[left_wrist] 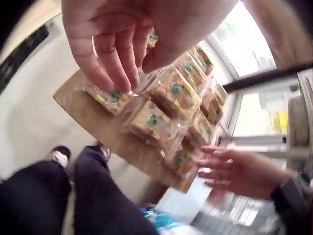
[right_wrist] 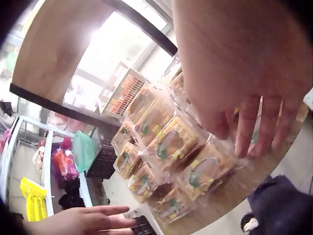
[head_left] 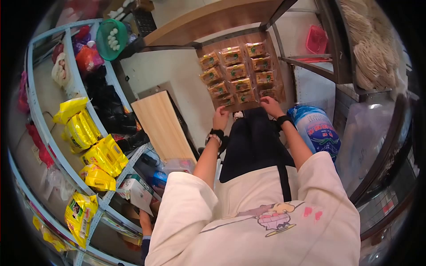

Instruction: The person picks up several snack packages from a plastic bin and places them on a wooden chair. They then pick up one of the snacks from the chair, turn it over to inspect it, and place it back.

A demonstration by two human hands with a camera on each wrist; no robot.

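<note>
A wooden board [head_left: 235,41] carries several clear packets of yellow pastries [head_left: 236,71] in rows. My left hand [head_left: 220,117] is at the board's near left edge. In the left wrist view its fingertips [left_wrist: 115,81] reach down to the corner packet [left_wrist: 110,96], and I cannot tell if they touch it. My right hand [head_left: 269,105] is at the near right edge. In the right wrist view its straight fingers [right_wrist: 244,132] rest on the nearest packets [right_wrist: 205,171]. Neither hand grips anything. The board [left_wrist: 93,122] shows bare wood near my legs.
On the left, curved shelves hold yellow bags [head_left: 104,155], and a green basket of eggs [head_left: 111,39] stands up top. A pale wooden plank [head_left: 162,124] leans nearby. A blue-and-white sack [head_left: 317,128] stands to the right, with a red basket [head_left: 317,39] and noodle bundles [head_left: 368,48] above it.
</note>
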